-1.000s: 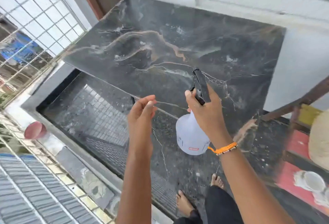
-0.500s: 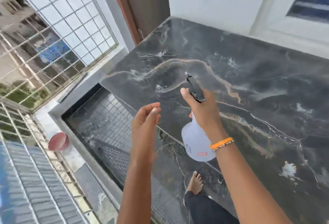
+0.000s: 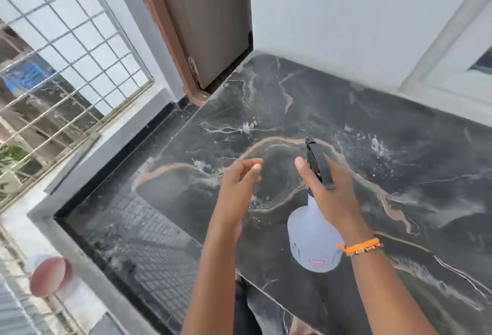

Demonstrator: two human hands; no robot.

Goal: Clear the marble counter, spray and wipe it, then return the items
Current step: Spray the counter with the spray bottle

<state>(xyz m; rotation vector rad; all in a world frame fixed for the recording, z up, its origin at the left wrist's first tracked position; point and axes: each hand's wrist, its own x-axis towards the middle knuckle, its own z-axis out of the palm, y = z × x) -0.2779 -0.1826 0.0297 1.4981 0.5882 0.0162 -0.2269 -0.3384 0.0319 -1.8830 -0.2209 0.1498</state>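
The dark marble counter (image 3: 386, 153) with orange and white veins fills the middle and right of the head view, bare of items and speckled with wet spray patches. My right hand (image 3: 330, 188) grips the neck and black trigger head of a white spray bottle (image 3: 311, 238), held above the counter's near edge with the nozzle pointing away. An orange bracelet sits on that wrist. My left hand (image 3: 239, 188) hovers beside the bottle, fingers relaxed and loosely curved, holding nothing.
A brown door (image 3: 210, 23) and white wall bound the counter at the back. A metal window grille (image 3: 58, 49) stands at the left above a grey ledge (image 3: 80, 169). A reddish bowl (image 3: 49, 276) lies at lower left beyond the ledge.
The view has swung left and up towards the door corner. More wet spray patches show on the marble. Both hands keep about the same pose.
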